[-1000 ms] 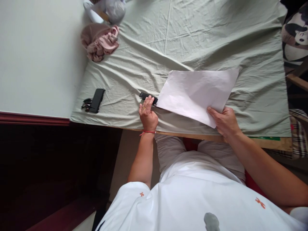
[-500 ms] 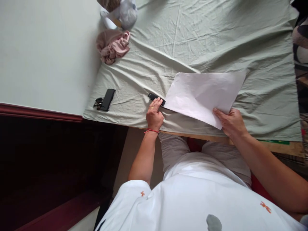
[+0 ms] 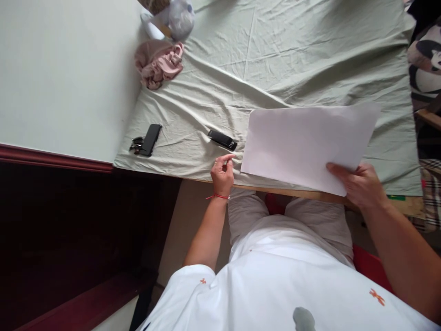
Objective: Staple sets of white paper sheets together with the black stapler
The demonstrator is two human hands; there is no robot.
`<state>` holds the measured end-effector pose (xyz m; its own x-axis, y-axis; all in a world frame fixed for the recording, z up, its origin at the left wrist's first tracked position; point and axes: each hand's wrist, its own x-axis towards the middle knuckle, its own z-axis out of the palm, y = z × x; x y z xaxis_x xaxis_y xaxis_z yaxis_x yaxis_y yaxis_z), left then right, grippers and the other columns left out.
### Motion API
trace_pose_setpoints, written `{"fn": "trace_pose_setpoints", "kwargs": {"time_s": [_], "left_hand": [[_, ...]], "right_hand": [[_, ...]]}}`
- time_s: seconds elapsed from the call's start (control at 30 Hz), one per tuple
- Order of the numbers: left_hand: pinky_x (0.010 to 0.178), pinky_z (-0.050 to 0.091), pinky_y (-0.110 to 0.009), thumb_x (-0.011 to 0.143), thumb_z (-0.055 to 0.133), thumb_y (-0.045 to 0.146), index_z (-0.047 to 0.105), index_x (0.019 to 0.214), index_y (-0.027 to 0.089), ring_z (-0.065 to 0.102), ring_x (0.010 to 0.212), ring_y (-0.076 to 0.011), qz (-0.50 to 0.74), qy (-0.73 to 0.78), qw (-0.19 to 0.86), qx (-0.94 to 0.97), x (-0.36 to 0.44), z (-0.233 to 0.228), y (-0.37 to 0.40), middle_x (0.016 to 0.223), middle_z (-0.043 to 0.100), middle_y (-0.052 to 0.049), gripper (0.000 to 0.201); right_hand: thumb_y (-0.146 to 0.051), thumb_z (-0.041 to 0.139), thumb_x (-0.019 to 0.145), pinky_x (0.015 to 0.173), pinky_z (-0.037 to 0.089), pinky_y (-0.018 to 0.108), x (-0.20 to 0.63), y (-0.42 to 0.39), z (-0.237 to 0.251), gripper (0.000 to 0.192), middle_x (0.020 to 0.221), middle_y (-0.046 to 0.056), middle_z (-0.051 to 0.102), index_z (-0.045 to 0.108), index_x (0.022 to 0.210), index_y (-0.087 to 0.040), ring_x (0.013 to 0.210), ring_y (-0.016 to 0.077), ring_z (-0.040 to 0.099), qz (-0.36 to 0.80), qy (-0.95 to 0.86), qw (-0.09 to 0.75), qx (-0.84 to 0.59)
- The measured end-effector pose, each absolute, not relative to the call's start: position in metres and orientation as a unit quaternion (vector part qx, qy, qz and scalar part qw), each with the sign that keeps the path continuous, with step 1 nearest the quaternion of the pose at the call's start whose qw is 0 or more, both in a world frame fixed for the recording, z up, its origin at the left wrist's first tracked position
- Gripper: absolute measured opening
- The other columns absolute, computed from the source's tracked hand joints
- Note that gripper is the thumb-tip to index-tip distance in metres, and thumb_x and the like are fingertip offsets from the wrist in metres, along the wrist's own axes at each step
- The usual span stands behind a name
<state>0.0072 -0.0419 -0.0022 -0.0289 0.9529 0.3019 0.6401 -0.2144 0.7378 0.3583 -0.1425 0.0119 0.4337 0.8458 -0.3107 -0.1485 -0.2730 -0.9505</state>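
Note:
My right hand [image 3: 361, 184] grips the near right corner of a sheet of white paper [image 3: 303, 142], thumb on top and fingers hidden beneath. The sheet is held above the cloth along the table's front edge. A long black stapler [image 3: 222, 139] lies at a slant on the cloth, just left of the paper and apart from it. Near the table edge, my left hand [image 3: 222, 174] is just below the stapler, not touching it. Its fingers are loosely bent with a gap to the thumb, and nothing shows in them.
A pale green wrinkled cloth [image 3: 268, 55] covers the table. To the left lie a black phone-like case [image 3: 151, 139] and a bunch of keys [image 3: 137, 145]. A crumpled pink cloth [image 3: 160, 64] and a clear plastic bag [image 3: 181, 20] sit by the white wall [image 3: 62, 69].
My left hand has come off the stapler and drawn back towards the table edge. My right hand has moved right with the paper, whose left edge is now clear of the stapler.

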Motion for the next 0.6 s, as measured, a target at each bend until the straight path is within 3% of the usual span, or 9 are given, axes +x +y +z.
{"fn": "trace_pose_setpoints", "kwargs": {"time_s": [0.13,0.3,0.47,0.6], "left_hand": [[0.076,0.053,-0.026,0.102,0.053,0.042,0.075,0.102,0.018,0.069,0.081,-0.0156,0.393,0.59,0.239,0.664,0.018,-0.007,-0.044,0.095,0.077,-0.008,0.032],[0.069,0.048,-0.025,0.097,0.059,0.059,0.073,0.117,0.017,0.063,0.07,-0.014,0.386,0.561,0.319,0.659,0.014,-0.005,-0.041,0.086,0.074,-0.004,0.048],[0.063,0.042,-0.024,0.094,0.065,0.052,0.072,0.097,0.017,0.053,0.063,-0.0114,0.349,0.52,0.393,0.674,0.007,-0.007,-0.044,0.073,0.065,0.0,0.036],[0.06,0.036,-0.024,0.094,0.064,0.045,0.067,0.085,0.018,0.044,0.059,-0.0103,0.346,0.547,0.351,0.677,0.01,-0.006,-0.046,0.064,0.054,0.004,0.029]], "right_hand": [[-0.048,0.095,0.06,0.066,0.056,0.033,0.37,-0.15,-0.01,0.037,0.077,0.003,0.07,0.074,0.074,-0.021,0.071,0.018,0.061,0.456,-0.333,0.491,-0.664],[-0.047,0.094,0.059,0.078,0.058,0.036,0.372,-0.147,-0.012,0.036,0.093,0.007,0.074,0.076,0.077,-0.023,0.084,0.021,0.066,0.465,-0.299,0.529,-0.644],[-0.044,0.094,0.06,0.069,0.055,0.034,0.373,-0.148,-0.014,0.033,0.087,0.006,0.072,0.076,0.076,-0.022,0.076,0.0183,0.062,0.463,-0.315,0.517,-0.647],[-0.049,0.092,0.065,0.072,0.056,0.033,0.374,-0.147,-0.014,0.037,0.095,0.007,0.076,0.08,0.088,-0.023,0.08,0.019,0.065,0.482,-0.323,0.515,-0.631]]}}
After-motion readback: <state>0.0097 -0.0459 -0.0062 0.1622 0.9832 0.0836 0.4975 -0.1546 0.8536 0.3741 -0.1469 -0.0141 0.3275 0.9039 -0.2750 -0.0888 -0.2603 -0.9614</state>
